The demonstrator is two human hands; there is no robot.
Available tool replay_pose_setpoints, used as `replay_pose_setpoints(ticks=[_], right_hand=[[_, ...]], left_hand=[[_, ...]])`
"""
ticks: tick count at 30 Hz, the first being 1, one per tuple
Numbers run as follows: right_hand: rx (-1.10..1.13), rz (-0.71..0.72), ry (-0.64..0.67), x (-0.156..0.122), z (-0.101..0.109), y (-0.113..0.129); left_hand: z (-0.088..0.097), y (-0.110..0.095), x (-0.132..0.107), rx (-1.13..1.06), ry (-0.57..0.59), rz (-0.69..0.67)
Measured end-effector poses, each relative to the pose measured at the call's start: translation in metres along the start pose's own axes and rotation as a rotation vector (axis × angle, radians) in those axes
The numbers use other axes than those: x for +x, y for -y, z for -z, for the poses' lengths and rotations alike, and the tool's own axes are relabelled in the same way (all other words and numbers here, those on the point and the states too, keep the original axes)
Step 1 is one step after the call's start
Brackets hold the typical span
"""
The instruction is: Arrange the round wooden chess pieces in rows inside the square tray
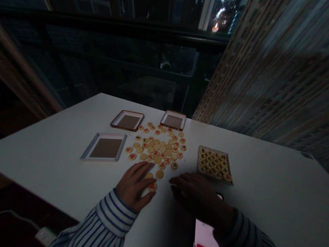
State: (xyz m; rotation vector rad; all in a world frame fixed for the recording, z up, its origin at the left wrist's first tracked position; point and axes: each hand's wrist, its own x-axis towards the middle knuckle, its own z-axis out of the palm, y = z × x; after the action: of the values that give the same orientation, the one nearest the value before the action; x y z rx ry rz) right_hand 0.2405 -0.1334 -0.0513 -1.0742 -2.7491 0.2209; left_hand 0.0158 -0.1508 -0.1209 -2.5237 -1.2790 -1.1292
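Observation:
Round Chinese chess pieces (156, 153) lie loosely spread on the white table, some showing red or black characters and others blank. My left hand (135, 185) rests at the near edge of the spread with its fingers apart. Between its thumb and fingers lies a red-marked piece (153, 187), and a blank piece (149, 175) sits beside the fingertips. To the right, my right hand (194, 192) is in shadow, fingers stretched leftward over the table, with nothing visible in them. A square box (231, 168) beyond it holds rows of mostly black-marked pieces.
Three shallow box parts stand around the spread: a white-rimmed tray (86, 148) at left, a brown-rimmed tray (113, 122) behind it and another tray (184, 122) at the back. A phone with a lit screen (205, 235) lies under my right forearm. Curtains (248, 69) hang at right.

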Motion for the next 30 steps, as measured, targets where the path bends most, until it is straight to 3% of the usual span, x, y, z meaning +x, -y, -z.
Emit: replay_pose_setpoints(ticks=[18,30], right_hand=[[-0.023,0.01,-0.014,-0.003,0.004,-0.002],[-0.069,-0.046,-0.093,-0.003,0.007,-0.002]], left_hand=[[0.01,-0.004,0.008,-0.003,-0.079,-0.069],[0.014,-0.007,0.022,0.053,-0.05,-0.072]])
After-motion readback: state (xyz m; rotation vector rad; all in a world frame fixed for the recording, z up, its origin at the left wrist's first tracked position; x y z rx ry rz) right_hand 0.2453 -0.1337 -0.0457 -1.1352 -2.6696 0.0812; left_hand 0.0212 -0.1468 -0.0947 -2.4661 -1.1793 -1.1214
